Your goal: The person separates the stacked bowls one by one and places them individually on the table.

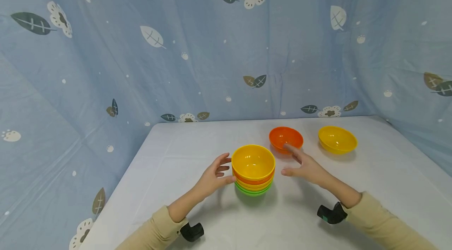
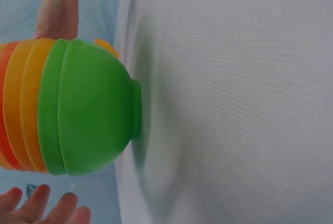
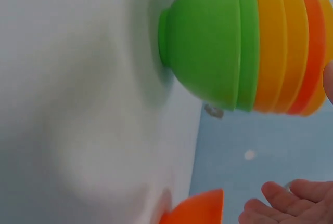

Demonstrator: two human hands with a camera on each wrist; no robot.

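A stack of nested bowls [image 1: 253, 167] stands upright on the white table, yellow on top, orange and yellow below, green at the bottom. My left hand [image 1: 213, 177] is at the stack's left side, fingers spread and loosely bent; whether it touches the rim cannot be told. To the right of the stack, my right hand [image 1: 307, 166] holds nothing, its fingers extended and thumb apart, with a gap to the stack. Its fingertips overlap the near edge of an orange bowl [image 1: 282, 137] in the head view. The left wrist view shows the green bowls [image 2: 93, 109] beside my left fingers [image 2: 60, 208].
A single yellow bowl [image 1: 337, 140] sits at the back right of the white table [image 1: 190, 144]. Behind the table hangs a blue patterned cloth [image 1: 212, 46]. Black devices are strapped near both wrists.
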